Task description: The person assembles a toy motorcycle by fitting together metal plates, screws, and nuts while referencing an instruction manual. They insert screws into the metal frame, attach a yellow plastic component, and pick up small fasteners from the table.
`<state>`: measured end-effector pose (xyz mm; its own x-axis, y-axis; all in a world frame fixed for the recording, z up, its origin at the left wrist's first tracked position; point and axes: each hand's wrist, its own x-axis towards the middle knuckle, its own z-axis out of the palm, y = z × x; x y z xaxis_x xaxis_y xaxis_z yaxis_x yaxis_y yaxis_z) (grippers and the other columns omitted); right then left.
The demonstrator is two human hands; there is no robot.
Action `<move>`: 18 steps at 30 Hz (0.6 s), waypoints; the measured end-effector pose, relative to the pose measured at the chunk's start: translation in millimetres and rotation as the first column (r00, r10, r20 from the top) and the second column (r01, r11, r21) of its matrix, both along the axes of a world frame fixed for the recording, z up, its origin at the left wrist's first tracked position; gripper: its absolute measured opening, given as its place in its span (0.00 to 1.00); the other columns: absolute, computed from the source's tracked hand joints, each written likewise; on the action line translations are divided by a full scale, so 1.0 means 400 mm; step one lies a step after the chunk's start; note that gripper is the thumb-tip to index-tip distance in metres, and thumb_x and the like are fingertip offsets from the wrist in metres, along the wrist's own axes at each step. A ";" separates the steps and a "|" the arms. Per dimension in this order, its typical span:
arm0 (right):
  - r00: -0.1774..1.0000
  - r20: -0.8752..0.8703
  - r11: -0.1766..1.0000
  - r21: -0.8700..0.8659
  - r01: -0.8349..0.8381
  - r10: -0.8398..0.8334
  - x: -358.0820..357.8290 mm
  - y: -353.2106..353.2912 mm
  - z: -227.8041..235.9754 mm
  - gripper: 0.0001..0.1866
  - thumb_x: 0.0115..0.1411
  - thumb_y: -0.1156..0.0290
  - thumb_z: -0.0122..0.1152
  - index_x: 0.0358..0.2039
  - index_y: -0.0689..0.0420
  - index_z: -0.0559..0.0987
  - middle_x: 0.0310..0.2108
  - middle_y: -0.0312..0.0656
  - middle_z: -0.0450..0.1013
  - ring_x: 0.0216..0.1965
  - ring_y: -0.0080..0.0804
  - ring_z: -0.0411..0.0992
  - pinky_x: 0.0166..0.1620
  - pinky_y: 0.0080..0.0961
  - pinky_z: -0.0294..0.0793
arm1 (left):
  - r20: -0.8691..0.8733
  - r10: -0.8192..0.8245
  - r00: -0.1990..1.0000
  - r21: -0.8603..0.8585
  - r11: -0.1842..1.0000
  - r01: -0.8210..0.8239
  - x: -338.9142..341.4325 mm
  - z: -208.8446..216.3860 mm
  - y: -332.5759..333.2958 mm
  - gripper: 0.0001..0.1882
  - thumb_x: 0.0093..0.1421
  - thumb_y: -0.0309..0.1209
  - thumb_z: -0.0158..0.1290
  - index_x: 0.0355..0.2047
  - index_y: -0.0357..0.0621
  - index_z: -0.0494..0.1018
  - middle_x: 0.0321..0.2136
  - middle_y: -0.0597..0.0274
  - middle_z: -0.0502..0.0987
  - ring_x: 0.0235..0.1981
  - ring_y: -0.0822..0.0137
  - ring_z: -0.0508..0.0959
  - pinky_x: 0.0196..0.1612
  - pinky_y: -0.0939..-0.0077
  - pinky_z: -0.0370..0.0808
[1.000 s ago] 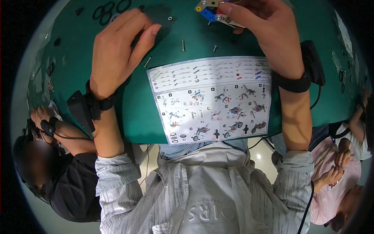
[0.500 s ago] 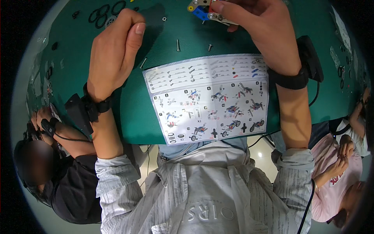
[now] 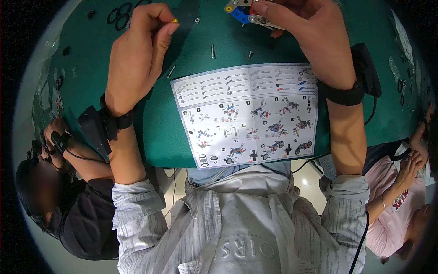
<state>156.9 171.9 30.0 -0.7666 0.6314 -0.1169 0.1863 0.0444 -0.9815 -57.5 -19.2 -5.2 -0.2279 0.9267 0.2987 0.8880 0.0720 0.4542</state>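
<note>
My left hand [image 3: 139,55] is raised over the green table [image 3: 155,137], pinching a tiny yellow piece [image 3: 174,20] between thumb and forefinger. My right hand [image 3: 305,36] grips a small assembly of metal strips with blue and yellow parts [image 3: 244,11] at the top edge. A printed instruction sheet [image 3: 248,114] with part lists and step pictures lies flat between my forearms. Both wrists wear black bands with boxes attached.
Loose screws [image 3: 212,51] and a small nut [image 3: 197,20] lie above the sheet. Black rubber rings [image 3: 119,13] sit at the top left. One seated person is at the lower left [image 3: 68,201], another at the right [image 3: 401,192].
My left hand lifted off the table and moved up and right, now pinching the yellow piece. The right hand with the assembly shifted slightly upward.
</note>
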 end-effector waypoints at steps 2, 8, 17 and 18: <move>1.000 -0.017 1.000 -0.011 -0.006 0.006 0.006 0.001 -0.007 0.11 0.61 0.75 0.68 0.42 0.66 0.80 0.33 0.38 0.79 0.32 0.18 0.76 0.34 0.14 0.75 | -0.006 -0.037 0.999 -0.033 0.999 0.036 -0.002 0.002 -0.001 0.12 0.74 0.32 0.51 0.52 0.40 0.66 0.34 0.58 0.78 0.32 0.68 0.76 0.38 0.76 0.73; 0.996 -0.091 1.000 0.011 -0.018 0.019 0.009 0.000 -0.009 0.11 0.61 0.75 0.69 0.42 0.66 0.80 0.33 0.39 0.79 0.32 0.18 0.76 0.34 0.14 0.75 | 0.012 -0.031 0.999 -0.068 0.997 0.032 0.000 0.006 0.001 0.12 0.73 0.32 0.53 0.51 0.40 0.68 0.34 0.57 0.79 0.32 0.69 0.78 0.38 0.76 0.74; 0.992 -0.116 0.999 0.020 -0.041 0.043 0.010 0.005 -0.022 0.12 0.61 0.74 0.69 0.42 0.66 0.80 0.32 0.39 0.79 0.31 0.18 0.76 0.34 0.14 0.75 | 0.035 -0.115 0.993 -0.093 0.989 0.118 0.006 0.006 0.017 0.11 0.69 0.25 0.57 0.49 0.40 0.71 0.34 0.60 0.81 0.33 0.72 0.80 0.37 0.80 0.76; 0.994 -0.109 0.999 0.030 -0.029 0.033 0.008 0.002 -0.021 0.12 0.61 0.74 0.69 0.42 0.66 0.80 0.32 0.39 0.79 0.31 0.18 0.76 0.34 0.14 0.75 | 0.035 -0.115 0.993 -0.094 0.989 0.118 0.007 0.008 0.019 0.11 0.69 0.25 0.57 0.49 0.40 0.71 0.34 0.60 0.81 0.33 0.72 0.80 0.37 0.80 0.76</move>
